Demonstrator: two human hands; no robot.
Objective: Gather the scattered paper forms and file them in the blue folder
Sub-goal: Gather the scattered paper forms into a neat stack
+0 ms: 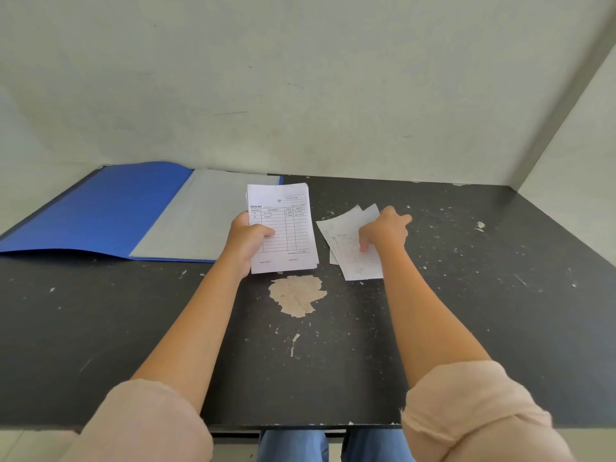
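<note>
– Sleeves (143, 425) rolled up at the bottom of the view, both forearms out over the table (500, 295). What's biggest on it?

– That would be the blue folder (110, 211), lying open at the far left corner, grey inner leaf facing up.

– And the forms?

– Two lots. The left hand (248, 236) grips a stack of forms (286, 228) upright, thumb across the front, just at the folder's right edge. The loose forms (346, 225) lie fanned flat on the table just right of that stack, near the middle.

– Is the right hand (386, 231) holding those?

– It rests on them with bent fingers; I can't tell whether any sheet is actually pinched.

– So what does the next move hinge on?

– The loose sheets sit directly under the right hand, long sides running roughly from near edge to far, slightly skewed. I'd judge they should go left onto the stack, then further left into the folder, which the left hand is nearer.
</note>
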